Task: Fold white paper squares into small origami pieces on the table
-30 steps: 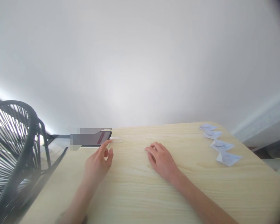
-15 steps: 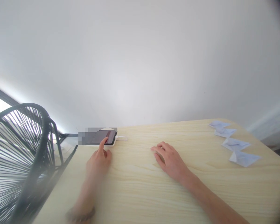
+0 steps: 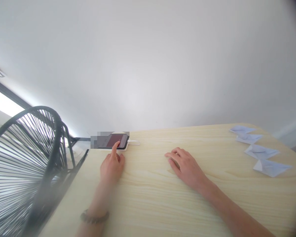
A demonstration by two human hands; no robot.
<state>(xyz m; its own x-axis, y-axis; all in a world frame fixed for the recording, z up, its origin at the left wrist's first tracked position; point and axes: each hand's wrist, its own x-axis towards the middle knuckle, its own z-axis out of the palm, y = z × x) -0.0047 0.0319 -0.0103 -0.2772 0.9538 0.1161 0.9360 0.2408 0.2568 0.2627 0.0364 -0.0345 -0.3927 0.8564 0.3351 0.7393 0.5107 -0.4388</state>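
Observation:
My left hand (image 3: 112, 166) reaches to the smartphone (image 3: 108, 141) at the table's back left. Its index finger is stretched onto the screen, and its other fingers are curled with nothing in them. The phone lies flat, with a dark red area on its screen and part of it blurred out. A white cable (image 3: 134, 142) is plugged into its right end. Resting on the wooden table (image 3: 148, 204), my right hand (image 3: 187, 166) is open, its fingers loosely bent and apart. Several folded white paper shapes (image 3: 272, 168) lie in a row to its right.
A dark chair (image 3: 55, 141) with a corded back stands against the table's left side. Behind the table rises a pale wall (image 3: 148, 65). A dark beaded bracelet (image 3: 95, 217) circles my left wrist.
The whole view has shifted, so things appear farther right. A dark red area now shows on the phone's screen. My left index finger is still at the screen, and my right hand rests as before.

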